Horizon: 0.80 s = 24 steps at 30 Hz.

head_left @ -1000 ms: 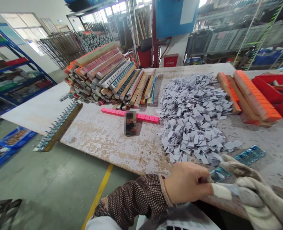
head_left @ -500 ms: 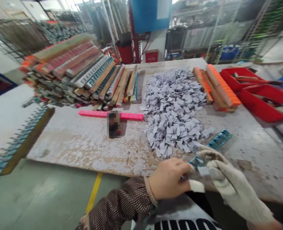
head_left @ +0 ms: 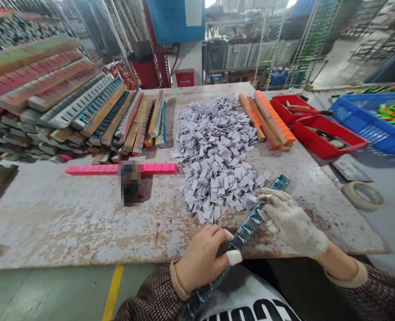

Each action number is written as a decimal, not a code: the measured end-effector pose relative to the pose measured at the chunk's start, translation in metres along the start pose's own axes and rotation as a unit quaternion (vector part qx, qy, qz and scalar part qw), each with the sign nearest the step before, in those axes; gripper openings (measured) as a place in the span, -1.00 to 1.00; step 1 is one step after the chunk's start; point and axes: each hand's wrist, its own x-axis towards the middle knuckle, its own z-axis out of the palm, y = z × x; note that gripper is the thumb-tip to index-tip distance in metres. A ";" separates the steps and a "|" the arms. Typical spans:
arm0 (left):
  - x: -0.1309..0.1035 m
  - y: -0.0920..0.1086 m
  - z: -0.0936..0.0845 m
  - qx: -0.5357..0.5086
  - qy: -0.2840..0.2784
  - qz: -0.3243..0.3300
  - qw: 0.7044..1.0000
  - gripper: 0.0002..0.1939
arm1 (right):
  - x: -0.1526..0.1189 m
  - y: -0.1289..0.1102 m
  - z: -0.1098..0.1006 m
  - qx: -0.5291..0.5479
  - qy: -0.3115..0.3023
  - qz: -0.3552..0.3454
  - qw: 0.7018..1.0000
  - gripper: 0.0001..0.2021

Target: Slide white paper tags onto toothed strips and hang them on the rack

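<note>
A long teal glittery strip (head_left: 244, 234) with small pale pieces set along it slants from my lap up over the table's front edge. My left hand (head_left: 206, 256), bare with white wraps on the thumb and a fingertip, grips its lower part between thumb and fingers. Farther up, my right hand (head_left: 289, 220), in a white knitted glove, has its fingers closed at the strip; the fingertips are partly hidden. Just beyond both hands lies a heap of small white-grey pieces (head_left: 217, 151).
Stacked notched bars (head_left: 60, 98) fill the back left. A pink bar (head_left: 159, 168) lies before them under a blurred object. Orange-edged bars (head_left: 274, 118), red trays (head_left: 329, 133), a blue basket (head_left: 378, 133) and a tape roll (head_left: 363, 195) are at the right.
The view has turned right. My left hand has moved down along the strip, and my gloved hand is now farther up it. More of the strip shows between them.
</note>
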 end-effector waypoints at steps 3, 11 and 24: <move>0.008 -0.003 -0.001 0.013 0.014 -0.003 1.000 -0.86 | 0.007 0.004 0.003 0.002 -0.041 -0.014 0.999 -0.80; 0.077 0.005 0.007 0.238 0.073 0.056 0.967 -0.69 | -0.005 0.003 0.011 0.000 0.007 -0.015 1.000 -0.81; 0.101 -0.008 0.017 0.214 0.066 0.043 0.974 -0.84 | -0.022 0.016 0.032 0.064 0.072 0.029 0.995 -0.91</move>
